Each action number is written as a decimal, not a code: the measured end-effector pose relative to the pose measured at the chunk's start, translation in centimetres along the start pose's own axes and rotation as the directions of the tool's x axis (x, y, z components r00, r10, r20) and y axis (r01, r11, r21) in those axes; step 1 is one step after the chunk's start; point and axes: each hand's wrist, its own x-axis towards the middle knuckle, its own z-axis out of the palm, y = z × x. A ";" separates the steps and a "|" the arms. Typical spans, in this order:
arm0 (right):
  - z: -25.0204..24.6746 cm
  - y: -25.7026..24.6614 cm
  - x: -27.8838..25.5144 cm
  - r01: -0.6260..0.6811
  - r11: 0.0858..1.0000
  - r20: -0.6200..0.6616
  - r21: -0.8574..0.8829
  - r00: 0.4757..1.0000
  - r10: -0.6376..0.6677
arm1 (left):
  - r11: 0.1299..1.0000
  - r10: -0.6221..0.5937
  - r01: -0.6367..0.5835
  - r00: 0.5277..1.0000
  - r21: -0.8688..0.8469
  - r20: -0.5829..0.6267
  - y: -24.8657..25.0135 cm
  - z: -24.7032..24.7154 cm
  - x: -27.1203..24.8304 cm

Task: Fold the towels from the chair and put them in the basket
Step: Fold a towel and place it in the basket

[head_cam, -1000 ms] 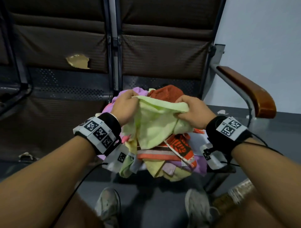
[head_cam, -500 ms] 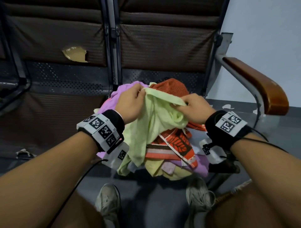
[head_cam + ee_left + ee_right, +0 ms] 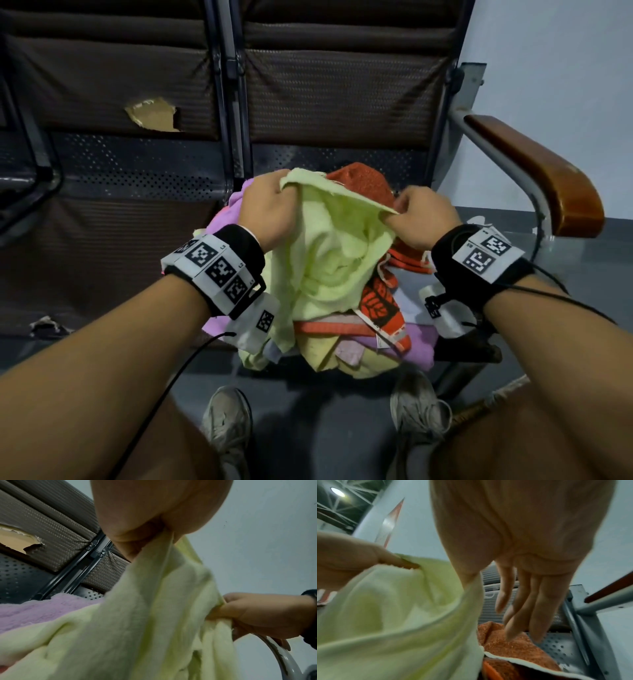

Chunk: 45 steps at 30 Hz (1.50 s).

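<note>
While both hands pinched its top edge, left hand (image 3: 265, 209) at one corner and right hand (image 3: 423, 219) at the other, the pale green towel (image 3: 329, 260) hung over the pile (image 3: 370, 329) on the chair (image 3: 342, 102). Bunched cloth below could snag and drag neighbours floorward.

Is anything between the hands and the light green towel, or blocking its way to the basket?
Nothing lies between: the left hand and right hand already pinch the light green towel by its top edge. No basket shows in any view, so that path cannot be judged.
</note>
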 end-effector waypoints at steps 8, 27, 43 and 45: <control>-0.2 -3.2 -1.8 0.159 0.720 -0.046 0.675 0.984 -0.174 | 0.979 -0.105 0.042 0.944 0.200 0.313 -0.5 1.1 -0.4; 0.1 -2.7 -4.2 0.411 0.836 0.197 0.364 0.843 -0.500 | 0.817 -0.317 0.262 0.948 -0.513 -0.021 2.0 -1.4 0.7; -1.3 -1.7 -1.7 0.031 0.992 -0.195 0.120 0.981 -0.007 | 0.415 -0.412 0.272 0.907 -0.868 0.087 4.5 -2.5 0.1; -1.1 -1.7 -2.0 -0.001 0.955 -0.116 0.295 0.993 0.037 | 0.368 -0.417 0.276 0.903 -0.888 0.108 4.6 -2.5 -0.1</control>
